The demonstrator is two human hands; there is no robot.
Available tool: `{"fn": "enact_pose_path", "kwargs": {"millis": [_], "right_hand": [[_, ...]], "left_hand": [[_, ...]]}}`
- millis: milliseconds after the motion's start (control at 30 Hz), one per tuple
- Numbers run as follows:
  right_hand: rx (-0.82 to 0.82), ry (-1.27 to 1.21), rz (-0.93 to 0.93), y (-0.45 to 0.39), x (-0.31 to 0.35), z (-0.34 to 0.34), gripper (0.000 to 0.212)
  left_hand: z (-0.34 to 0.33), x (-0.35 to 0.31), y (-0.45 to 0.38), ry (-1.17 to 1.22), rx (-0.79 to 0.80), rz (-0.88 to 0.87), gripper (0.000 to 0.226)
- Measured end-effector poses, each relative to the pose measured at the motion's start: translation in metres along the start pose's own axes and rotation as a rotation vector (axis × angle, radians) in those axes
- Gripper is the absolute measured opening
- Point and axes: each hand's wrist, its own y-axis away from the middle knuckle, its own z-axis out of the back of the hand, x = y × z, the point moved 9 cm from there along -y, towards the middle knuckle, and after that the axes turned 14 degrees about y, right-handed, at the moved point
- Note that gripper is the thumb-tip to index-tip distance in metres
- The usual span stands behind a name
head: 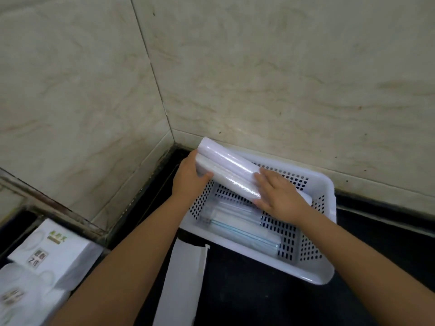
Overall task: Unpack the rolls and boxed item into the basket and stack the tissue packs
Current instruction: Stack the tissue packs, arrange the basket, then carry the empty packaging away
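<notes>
Two walls of cream, brown-veined tiles (282, 78) are joined at a corner; a dark grouted seam is seen at their base; a glossy black countertop (247, 290) is lit softly

The right hand (280, 196) covers the near ends of the two white rolls (226, 168), and the left hand (188, 175) wraps their far ends, so neither end shows whole. Under the rolls, a clear-wrapped item (240, 227) in the basket (313, 267) is too blurred to identify. The tissue packs (40, 262) run off the left and bottom edges, their print smeared. A flat white carton (183, 283) is cut by the bottom edge.
</notes>
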Motion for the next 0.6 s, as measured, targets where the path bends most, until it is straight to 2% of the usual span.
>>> {"fn": "enact_pose_path", "kwargs": {"millis": [100, 200, 267, 367, 433, 500, 533, 567, 600], "right_hand": [[0.058, 0.101, -0.007, 0.009, -0.001, -0.017, 0.065], [0.036, 0.117, -0.036, 0.013, 0.005, -0.018, 0.056], [0.037, 0.098, -0.064, 0.014, 0.006, -0.020, 0.054], [0.032, 0.006, -0.081, 0.020, 0.009, -0.012, 0.054], [-0.114, -0.125, -0.078, 0.033, 0.014, 0.010, 0.051], [-0.247, -0.253, -0.088, 0.050, 0.015, 0.022, 0.037], [-0.203, -0.302, -0.073, 0.057, 0.018, 0.021, 0.034], [-0.092, -0.334, -0.039, 0.061, 0.026, 0.013, 0.038], [0.091, -0.352, -0.022, 0.064, 0.032, -0.004, 0.047]], "left_hand": [[-0.005, 0.004, 0.000, -0.119, 0.010, 0.031, 0.060], [-0.006, 0.015, 0.018, -0.322, -0.002, 0.065, 0.074], [-0.006, 0.007, 0.040, -0.422, 0.032, -0.034, 0.068], [-0.020, -0.006, 0.071, -0.484, 0.193, -0.280, 0.038], [-0.024, 0.006, 0.081, -0.486, 0.302, -0.155, 0.024], [-0.023, 0.019, 0.085, -0.468, 0.323, -0.028, 0.024], [-0.023, 0.024, 0.085, -0.461, 0.312, 0.000, 0.024], [-0.024, 0.026, 0.085, -0.461, 0.319, 0.025, 0.022], [-0.026, 0.025, 0.085, -0.471, 0.332, 0.036, 0.021]]}}
